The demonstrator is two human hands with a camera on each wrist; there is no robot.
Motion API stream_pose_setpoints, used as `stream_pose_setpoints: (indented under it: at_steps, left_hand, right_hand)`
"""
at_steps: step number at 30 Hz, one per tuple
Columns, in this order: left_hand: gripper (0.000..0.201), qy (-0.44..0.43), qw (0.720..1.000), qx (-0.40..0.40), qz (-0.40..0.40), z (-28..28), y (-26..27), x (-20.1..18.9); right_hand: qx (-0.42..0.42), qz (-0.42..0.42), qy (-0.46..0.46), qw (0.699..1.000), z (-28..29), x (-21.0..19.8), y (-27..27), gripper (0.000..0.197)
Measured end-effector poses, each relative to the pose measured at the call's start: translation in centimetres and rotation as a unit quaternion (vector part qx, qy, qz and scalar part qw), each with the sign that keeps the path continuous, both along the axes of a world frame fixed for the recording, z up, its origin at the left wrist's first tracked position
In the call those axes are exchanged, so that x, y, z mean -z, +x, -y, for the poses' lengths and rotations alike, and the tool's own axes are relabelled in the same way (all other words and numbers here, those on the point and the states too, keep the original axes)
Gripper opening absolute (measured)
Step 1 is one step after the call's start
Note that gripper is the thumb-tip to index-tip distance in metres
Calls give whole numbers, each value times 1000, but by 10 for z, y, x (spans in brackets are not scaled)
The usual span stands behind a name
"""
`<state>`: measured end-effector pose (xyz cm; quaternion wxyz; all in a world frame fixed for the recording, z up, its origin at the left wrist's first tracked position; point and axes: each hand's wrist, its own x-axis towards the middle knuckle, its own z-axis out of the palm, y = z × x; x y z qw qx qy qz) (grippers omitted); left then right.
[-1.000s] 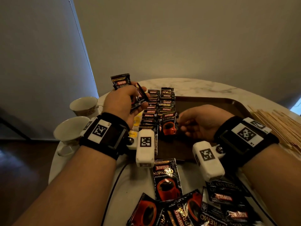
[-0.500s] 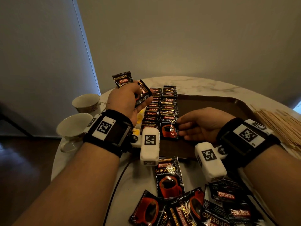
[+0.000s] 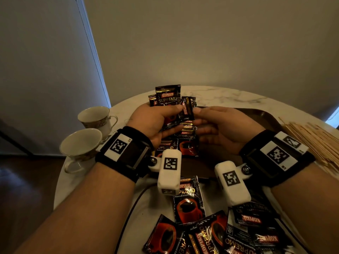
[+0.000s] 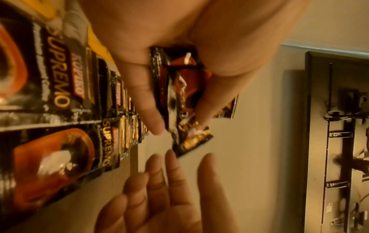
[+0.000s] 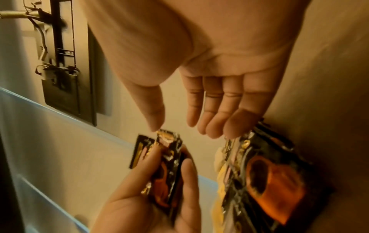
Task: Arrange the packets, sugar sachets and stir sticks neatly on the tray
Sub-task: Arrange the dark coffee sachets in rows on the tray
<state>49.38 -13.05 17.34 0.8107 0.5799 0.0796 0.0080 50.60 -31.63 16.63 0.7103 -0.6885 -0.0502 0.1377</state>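
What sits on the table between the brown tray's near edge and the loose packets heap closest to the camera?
One black Kopiko Supremo packet lying flat, face up, seen in the head view.

The head view looks forward and down from above both forearms, taking in the round white marble table (image 3: 229,96), the dark brown rectangular tray (image 3: 256,116) at its far side and the grey wall beyond. The left wrist view sits very near the palm of the left hand (image 4: 179,47) and looks along its fingers, rotated so the rows of black and red coffee packets (image 4: 60,102) lie at its left. The right wrist view sits equally near the right hand (image 5: 219,63), facing its straight fingers. All three share the small fan of held packets (image 3: 176,107) between the hands
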Motion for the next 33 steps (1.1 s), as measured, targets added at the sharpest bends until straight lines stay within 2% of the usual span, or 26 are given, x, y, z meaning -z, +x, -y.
stream_pose_setpoints:
  at_steps: [2, 4, 7, 11, 13, 15, 20, 23, 26, 29, 31, 33]
  left_hand:
    - [16, 7, 1000, 28, 3, 0, -2, -1]
    - [20, 9, 999, 52, 0, 0, -3, -2]
    - [23, -8, 997, 80, -17, -2, -5, -5]
    - [56, -11, 993, 116, -14, -3, -6, -5]
    - [52, 20, 990, 143, 3, -4, -7, -4]
    - [33, 45, 986, 158, 13, -3, -8, -3]
    - [22, 41, 995, 85, 31, 2, -4, 1]
    - [21, 43, 995, 85, 23, 3, -4, 2]
    - [25, 43, 995, 83, 19, 1, -4, 1]
    - [18, -6, 1000, -5, -10, -8, 0, -3]
    - [14, -19, 997, -68, -23, -14, 2, -5]
    - [13, -13, 995, -96, -29, -17, 4, -6]
  right_hand:
    - [-12, 33, 13, 999, -4, -2, -3, 31]
    - [0, 64, 5, 998, -5, -2, -3, 15]
    - [6, 63, 37, 997, -3, -3, -2, 2]
    - [28, 58, 112, 992, -5, -5, 1, 9]
    - [39, 50, 150, 987, -7, -4, 1, 11]
    - [51, 40, 178, 982, -9, -4, 2, 12]
    - [70, 54, 187, 978, -9, -5, 2, 14]
    - [85, 90, 140, 982, -7, -8, 0, 4]
    - [133, 91, 125, 979, -7, -9, 2, 5]
    - [171, 40, 97, 980, -2, -6, 8, 7]
    - [145, -13, 31, 989, 2, -1, 9, 7]
    - [108, -72, -17, 991, 2, 3, 7, 8]
